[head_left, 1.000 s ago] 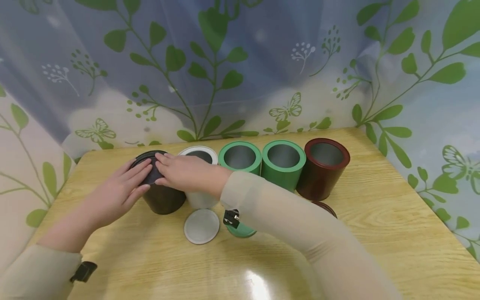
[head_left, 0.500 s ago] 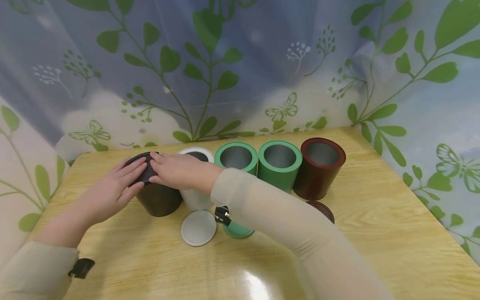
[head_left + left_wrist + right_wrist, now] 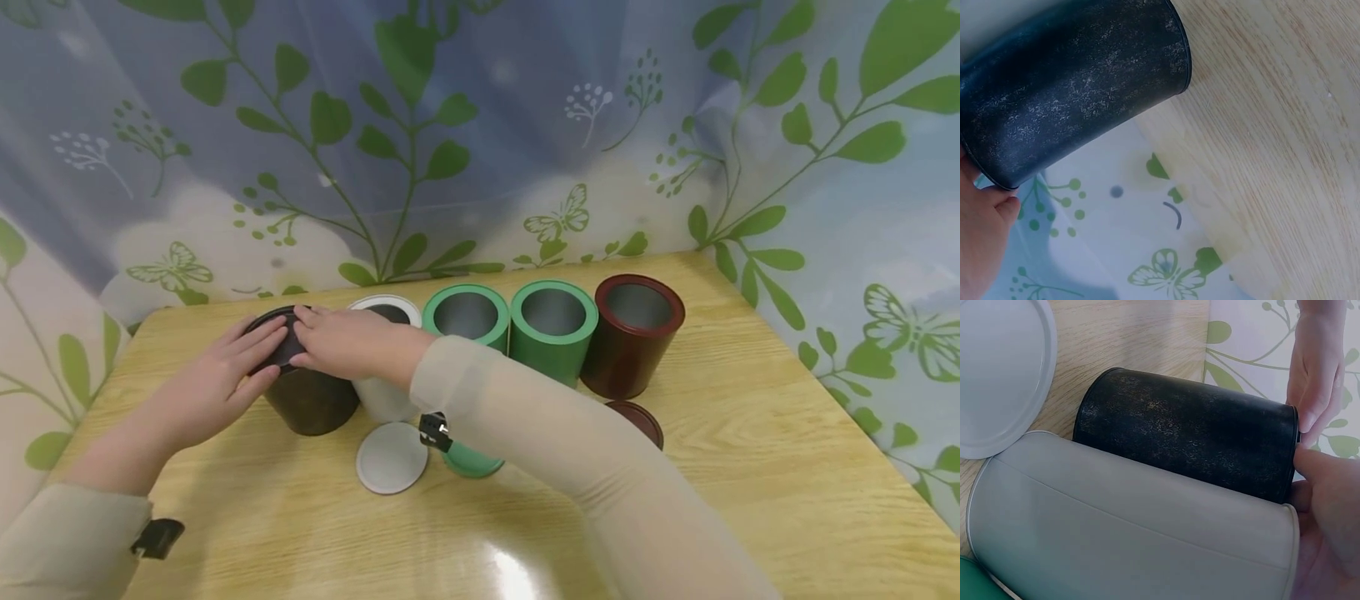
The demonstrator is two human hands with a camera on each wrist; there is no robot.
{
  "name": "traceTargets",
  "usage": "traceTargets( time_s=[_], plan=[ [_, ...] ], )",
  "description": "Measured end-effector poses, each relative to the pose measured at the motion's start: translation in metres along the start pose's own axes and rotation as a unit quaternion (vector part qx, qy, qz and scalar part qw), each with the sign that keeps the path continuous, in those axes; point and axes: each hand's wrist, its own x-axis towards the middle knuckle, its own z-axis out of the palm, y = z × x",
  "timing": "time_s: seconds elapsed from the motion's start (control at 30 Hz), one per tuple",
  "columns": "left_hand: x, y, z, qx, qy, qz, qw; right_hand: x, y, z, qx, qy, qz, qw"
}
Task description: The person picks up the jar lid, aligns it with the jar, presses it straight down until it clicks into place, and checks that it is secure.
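Note:
A black can point(image 3: 311, 404) with mottled sides stands upright at the left end of a row of cans. On its top lies a black lid point(image 3: 285, 352). My left hand point(image 3: 221, 375) rests on the lid's left part with the fingers straight. From the other side my right hand point(image 3: 347, 340) presses the lid with extended fingers, its forearm crossing over the neighbouring cans. Touching or nearly touching the black can is an open white can point(image 3: 388, 402). In the right wrist view, both hands are at the top end of the black can point(image 3: 1185, 434).
Two open green cans point(image 3: 555, 354) and an open dark red can point(image 3: 626, 360) continue the row rightward. A white lid point(image 3: 392, 458), a green lid point(image 3: 472, 462) and a dark red lid point(image 3: 642, 423) lie in front, the latter two partly hidden by my right arm. A patterned curtain point(image 3: 450, 217) hangs behind.
The head view has shifted, so everything appears slightly farther left. Both hands stay on the black lid, with hardly any visible movement against the can.

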Motion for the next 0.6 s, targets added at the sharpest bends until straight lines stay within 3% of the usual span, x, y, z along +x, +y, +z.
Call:
traceTargets(
  time_s=[0.33, 0.6],
  plan=[
    [-0.002, -0.001, 0.0023, -0.001, 0.018, 0.001, 0.9998, 0.0012, -0.0047, -0.0003, -0.024, -0.005, 0.001, 1.0],
    [0.0004, -0.0002, 0.003, 0.002, 0.012, 0.002, 0.9999, 0.0008, -0.0023, 0.0014, -0.025, -0.003, 0.004, 1.0]
  ],
)
